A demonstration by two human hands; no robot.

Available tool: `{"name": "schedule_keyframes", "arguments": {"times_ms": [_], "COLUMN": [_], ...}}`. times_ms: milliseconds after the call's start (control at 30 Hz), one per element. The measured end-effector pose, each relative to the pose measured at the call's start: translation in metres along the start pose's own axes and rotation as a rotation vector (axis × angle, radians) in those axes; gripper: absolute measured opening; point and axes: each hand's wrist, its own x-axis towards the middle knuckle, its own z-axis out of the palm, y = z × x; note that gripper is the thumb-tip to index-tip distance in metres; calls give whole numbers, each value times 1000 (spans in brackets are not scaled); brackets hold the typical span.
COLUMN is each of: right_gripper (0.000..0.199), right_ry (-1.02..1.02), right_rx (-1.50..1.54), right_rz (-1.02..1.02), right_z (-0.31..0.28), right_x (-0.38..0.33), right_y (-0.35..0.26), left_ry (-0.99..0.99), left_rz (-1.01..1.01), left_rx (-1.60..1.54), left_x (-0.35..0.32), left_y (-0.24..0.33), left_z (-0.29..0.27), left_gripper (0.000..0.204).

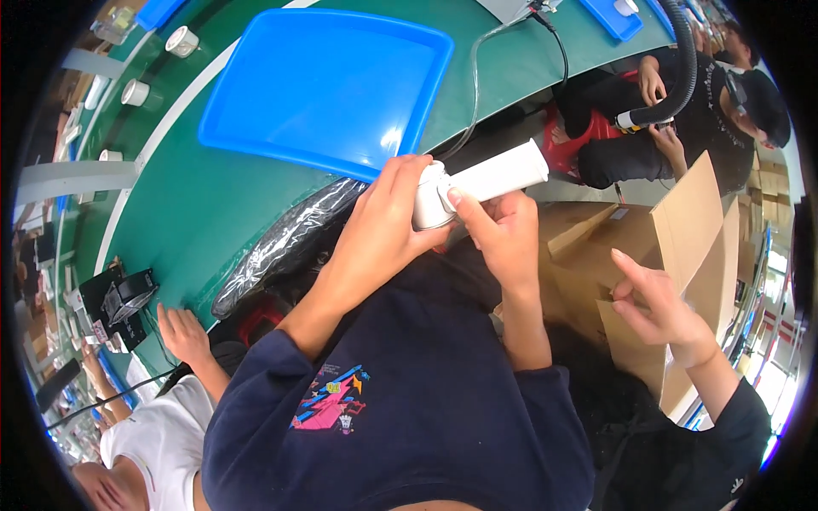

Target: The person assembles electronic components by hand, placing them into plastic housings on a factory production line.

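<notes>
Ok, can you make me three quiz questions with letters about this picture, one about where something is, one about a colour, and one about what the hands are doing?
1. Where is the blue tray?
A. On the green table
B. Inside the cardboard box
C. On the person's lap

2. What colour is the handheld device?
A. Red
B. White
C. Yellow

3. What are the person's own hands doing?
A. Resting flat on the table
B. Both holding the device
C. Both hanging free

Answers: 1 A, the tray lies on the green surface. 2 B, its body and handle are white. 3 B, the left hand wraps its round end and the right hand grips its handle.
</notes>
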Motion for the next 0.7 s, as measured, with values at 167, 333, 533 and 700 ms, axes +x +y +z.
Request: {"name": "schedule_keyframes", "arguments": {"times_ms": [167, 333, 533, 700], "right_gripper": [27, 28, 18, 20], "right_ry": [-95, -72, -166, -180], "right_rx": [-244, -346, 68, 215], "right_rz": [-65, -134, -24, -103], "right_z": [-11, -4, -7, -5], "right_x": [10, 6, 4, 3], "right_y": [-1, -19, -30, -23], "left_ry": [-95, -34, -19, -16], "left_rz": [9, -26, -76, -59], "left_rx": [-38, -24, -172, -325], "left_x": [2, 0, 3, 1], "left_y": [-4, -6, -17, -21], "left_z": [-13, -17, -39, -36], "left_gripper": [67, 67, 73, 74]}}
